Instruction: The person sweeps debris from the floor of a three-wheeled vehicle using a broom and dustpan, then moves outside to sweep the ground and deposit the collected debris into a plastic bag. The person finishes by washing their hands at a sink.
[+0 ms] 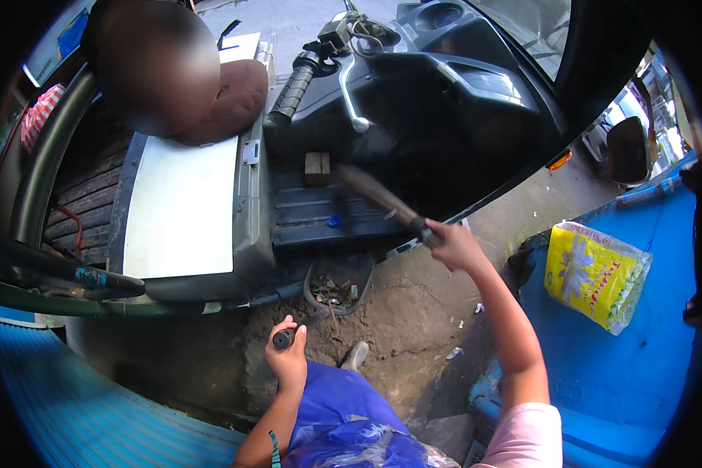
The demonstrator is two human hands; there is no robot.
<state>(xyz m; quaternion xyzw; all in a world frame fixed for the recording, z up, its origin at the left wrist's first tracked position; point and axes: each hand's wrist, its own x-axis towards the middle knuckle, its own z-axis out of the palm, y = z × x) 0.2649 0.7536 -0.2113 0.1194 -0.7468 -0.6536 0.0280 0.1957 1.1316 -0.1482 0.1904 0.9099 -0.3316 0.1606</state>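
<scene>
Two implements are held, one per hand. Right hand [454,248]: closed fist around the dark grip of a hand brush [382,200]. Brush: long and narrow, dull tan-brown, with a thin pale band across its body and a dark collar next to the fist. Far end blurred; individual bristles cannot be made out. Position: tilted up and leftward from the fist, over the dark footwell floor [298,216] of a vehicle with a handlebar. Contact with that floor: cannot tell.

Left hand [287,355]: fingers curled around the black cylindrical handle of a dustpan [307,285], round handle end facing up. Pan: rounded outline, greyish rim, located just below the footwell's edge, above the dirty concrete ground [413,312]. Contents [337,288]: dark, crumbly dirt and scraps, including small orange and pale bits.

On the ribbed footwell floor: a small brown block [317,168] near the brush's far end, and a small bright-blue scrap [334,221] nearer the edge. Right side: yellow plastic packet [595,274] on a blue metal panel [600,374].
</scene>
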